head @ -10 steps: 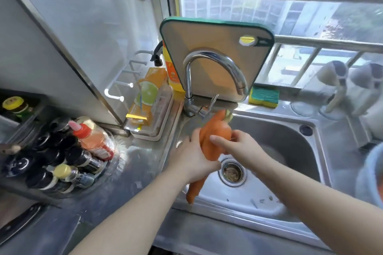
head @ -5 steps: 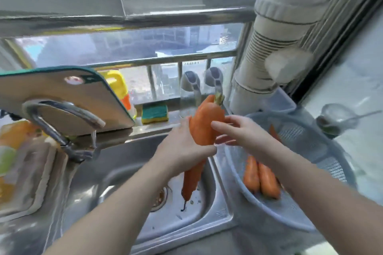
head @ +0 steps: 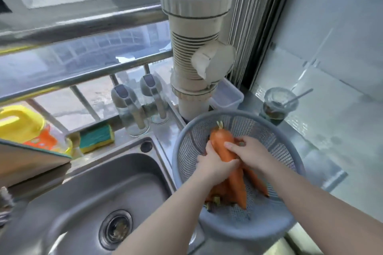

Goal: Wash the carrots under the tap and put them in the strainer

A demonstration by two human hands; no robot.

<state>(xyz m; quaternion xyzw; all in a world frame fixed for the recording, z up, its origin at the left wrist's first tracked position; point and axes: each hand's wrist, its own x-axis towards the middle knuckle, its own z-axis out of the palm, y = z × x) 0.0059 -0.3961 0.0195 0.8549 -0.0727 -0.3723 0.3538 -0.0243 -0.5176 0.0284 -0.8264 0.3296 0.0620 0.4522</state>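
Plastic strainer (head: 255, 227) — carrots (head: 238, 184) inside, sink (head: 103, 182) just left, white pipe (head: 192, 26) close behind.

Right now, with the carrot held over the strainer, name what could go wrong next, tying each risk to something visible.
1. The carrot, gripped by the left hand and right hand, may be wet and could slip onto the other carrots in the strainer.
2. The strainer sits right beside the sink; a hard drop might tip it that way.
3. The cup stands close behind the strainer; a careless hand could knock it.
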